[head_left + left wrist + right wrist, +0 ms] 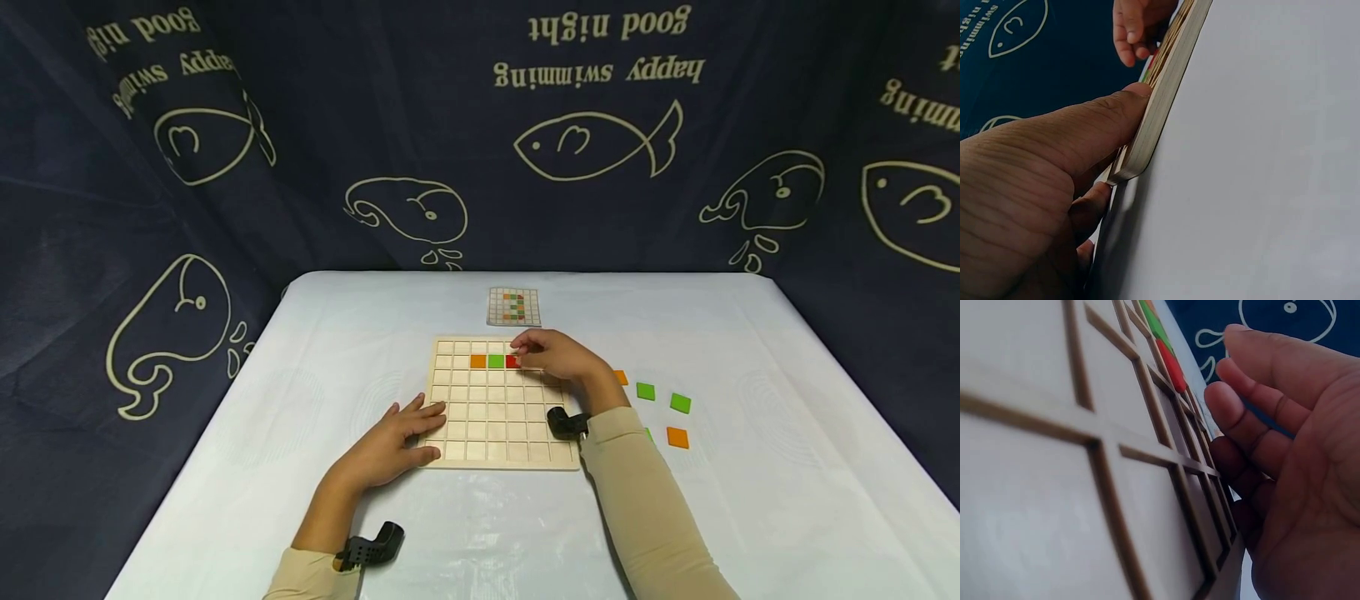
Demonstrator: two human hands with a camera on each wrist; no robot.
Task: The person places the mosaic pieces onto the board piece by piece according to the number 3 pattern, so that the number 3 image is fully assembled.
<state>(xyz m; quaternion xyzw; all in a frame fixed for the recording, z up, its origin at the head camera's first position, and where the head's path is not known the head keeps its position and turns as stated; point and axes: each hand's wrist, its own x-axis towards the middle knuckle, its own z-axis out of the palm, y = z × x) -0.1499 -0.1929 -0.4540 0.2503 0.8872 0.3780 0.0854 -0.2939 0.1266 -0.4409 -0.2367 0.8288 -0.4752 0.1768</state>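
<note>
A wooden grid board (477, 429) lies on the white table. In its second row from the far edge sit an orange tile (478, 361), a green tile (497, 361) and a red tile (511, 362), side by side. My left hand (390, 442) rests on the board's left edge with fingers spread, its thumb on the rim in the left wrist view. Over the upper right of the board is my right hand (558, 354), close to the red tile. The right wrist view shows its fingers loosely bent, with nothing between them, apart from the red tile (1171, 365).
Beyond the board lies a small pattern card (513, 307) printed with a coloured grid. Several loose tiles lie right of the board, among them a green one (646, 392) and an orange one (678, 437); the right forearm partly covers some. A dark printed curtain (480, 133) hangs behind.
</note>
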